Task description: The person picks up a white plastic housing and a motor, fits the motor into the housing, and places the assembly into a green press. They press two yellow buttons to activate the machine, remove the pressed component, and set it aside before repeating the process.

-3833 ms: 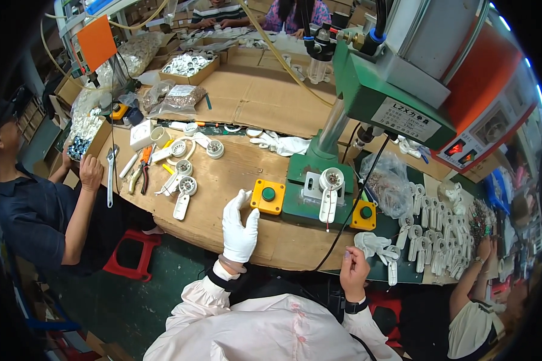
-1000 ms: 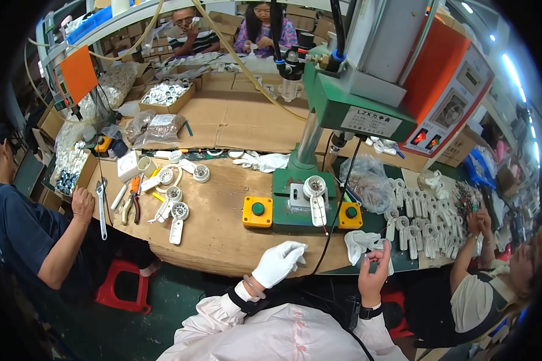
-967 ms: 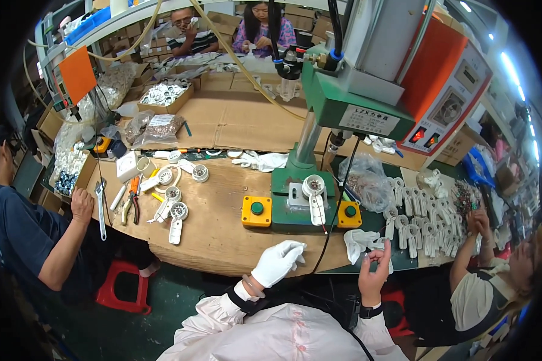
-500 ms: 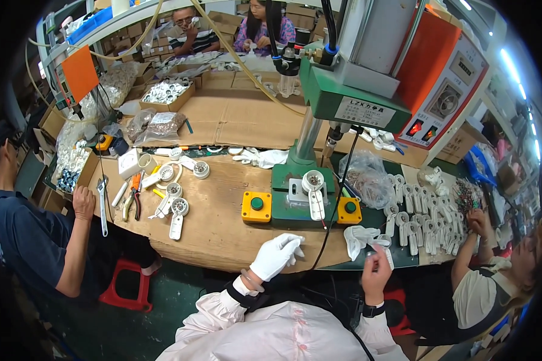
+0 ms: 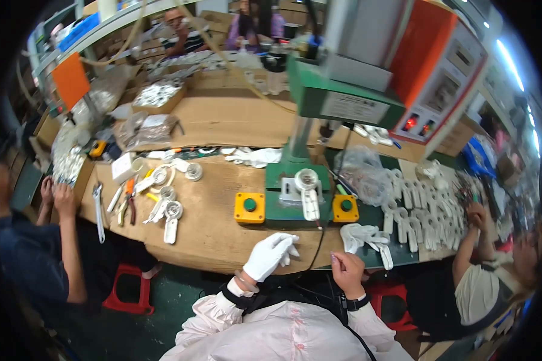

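Note:
My left hand [image 5: 271, 256] wears a white glove and hovers at the bench's front edge, fingers loosely stretched toward the right with nothing in them. Bare, my right hand [image 5: 347, 274] is curled closed just right of it, apart from it; no object shows in its fingers. Beyond that hand, a loose white glove [image 5: 356, 236] lies on the bench beside a white handle-shaped part [image 5: 384, 256]. Ahead stands a green press [image 5: 349, 99]. On its base sits a white part with a round cup and a handle [image 5: 310, 204], below the press head and touched by neither hand.
Yellow button boxes [image 5: 249, 208] [image 5: 345, 209] flank the press base. A black cable [image 5: 322, 243] hangs down near my right hand. Rows of white parts [image 5: 427, 216] lie right. Pliers [image 5: 130, 207] and a wrench [image 5: 98, 210] lie left. Co-workers sit at both sides and across.
My right hand has moved left, away from the loose glove and toward my gloved left hand. The view has shifted slightly. The left co-worker's hands are now together by the parts box.

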`<state>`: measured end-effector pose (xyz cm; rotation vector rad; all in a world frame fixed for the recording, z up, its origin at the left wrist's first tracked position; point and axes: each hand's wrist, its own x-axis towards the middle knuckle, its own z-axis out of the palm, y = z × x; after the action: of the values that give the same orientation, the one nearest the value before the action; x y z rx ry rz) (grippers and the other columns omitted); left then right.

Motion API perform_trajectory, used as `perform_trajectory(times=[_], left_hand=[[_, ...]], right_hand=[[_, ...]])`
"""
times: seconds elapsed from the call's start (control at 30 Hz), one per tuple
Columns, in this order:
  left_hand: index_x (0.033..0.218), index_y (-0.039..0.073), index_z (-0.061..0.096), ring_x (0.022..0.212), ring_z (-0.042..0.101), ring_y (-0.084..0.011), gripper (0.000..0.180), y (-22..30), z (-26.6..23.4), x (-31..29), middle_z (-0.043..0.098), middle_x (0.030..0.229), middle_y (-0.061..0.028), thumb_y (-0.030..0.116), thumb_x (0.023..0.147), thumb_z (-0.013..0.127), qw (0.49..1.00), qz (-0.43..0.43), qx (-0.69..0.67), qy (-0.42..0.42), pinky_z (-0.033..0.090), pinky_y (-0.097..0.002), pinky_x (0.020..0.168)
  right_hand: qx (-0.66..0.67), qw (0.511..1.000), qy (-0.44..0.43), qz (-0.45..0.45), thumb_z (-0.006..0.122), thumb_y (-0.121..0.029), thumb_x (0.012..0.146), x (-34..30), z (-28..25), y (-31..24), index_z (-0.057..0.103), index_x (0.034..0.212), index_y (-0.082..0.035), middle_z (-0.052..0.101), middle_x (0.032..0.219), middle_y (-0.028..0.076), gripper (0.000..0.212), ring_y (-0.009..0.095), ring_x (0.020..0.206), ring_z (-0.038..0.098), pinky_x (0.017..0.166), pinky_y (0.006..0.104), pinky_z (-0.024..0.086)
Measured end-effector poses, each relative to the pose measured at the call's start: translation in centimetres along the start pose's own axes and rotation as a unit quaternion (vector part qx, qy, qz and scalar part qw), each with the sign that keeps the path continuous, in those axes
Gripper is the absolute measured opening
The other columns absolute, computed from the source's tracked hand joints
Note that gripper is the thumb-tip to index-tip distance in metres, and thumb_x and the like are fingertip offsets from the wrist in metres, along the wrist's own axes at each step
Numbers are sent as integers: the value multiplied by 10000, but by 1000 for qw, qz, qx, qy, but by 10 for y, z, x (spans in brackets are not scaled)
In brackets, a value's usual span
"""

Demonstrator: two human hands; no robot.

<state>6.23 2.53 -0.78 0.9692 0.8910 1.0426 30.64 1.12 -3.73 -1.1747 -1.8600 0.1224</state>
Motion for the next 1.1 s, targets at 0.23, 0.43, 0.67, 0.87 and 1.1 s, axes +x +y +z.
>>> perform_trajectory(times=[0.23, 0.43, 0.67, 0.87, 1.1], left_hand=[[1069, -1, 622, 529, 486, -59, 279, -5, -11, -1, 671, 783, -70, 224, 1024, 463, 991, 53, 101, 65, 391, -203, 502], [1068, 14, 586, 476, 437, -75, 317, -17, -12, 10, 639, 755, -90, 306, 1019, 471, 994, 75, 71, 37, 341, -203, 456], [1075, 19, 581, 491, 445, -80, 319, -19, -11, 6, 637, 780, -98, 317, 1012, 486, 994, 84, 57, 33, 339, -202, 459], [1078, 22, 581, 503, 449, -80, 310, -21, -19, 5, 634, 781, -100, 311, 1008, 493, 995, 83, 29, 41, 341, -204, 462], [1027, 23, 584, 481, 446, -84, 278, -19, -20, 5, 650, 781, -110, 285, 1010, 494, 995, 81, 35, 47, 345, -201, 461]], right_hand=[[-16, 1000, 13, 3, 699, -117, 784, 4, 8, -1, 709, 886, -129, 679, 755, 55, 103, 243, 625, 630, 545, 348, 467], [0, 1000, 21, 21, 694, -106, 787, 0, -3, 0, 704, 909, -125, 662, 725, 44, 124, 240, 629, 622, 558, 348, 467], [85, 993, 27, 74, 671, -77, 800, -5, -20, -1, 687, 954, -95, 660, 737, 56, 156, 225, 651, 634, 587, 347, 488], [-6, 932, 288, 222, 583, -10, 855, 2, -92, 32, 561, 1242, 36, 498, 617, 4, 390, 90, 560, 463, 563, 236, 411], [53, 938, 204, 274, 603, -72, 883, 7, -128, 76, 623, 1107, -27, 504, 592, 3, 229, 57, 556, 437, 532, 251, 396]])
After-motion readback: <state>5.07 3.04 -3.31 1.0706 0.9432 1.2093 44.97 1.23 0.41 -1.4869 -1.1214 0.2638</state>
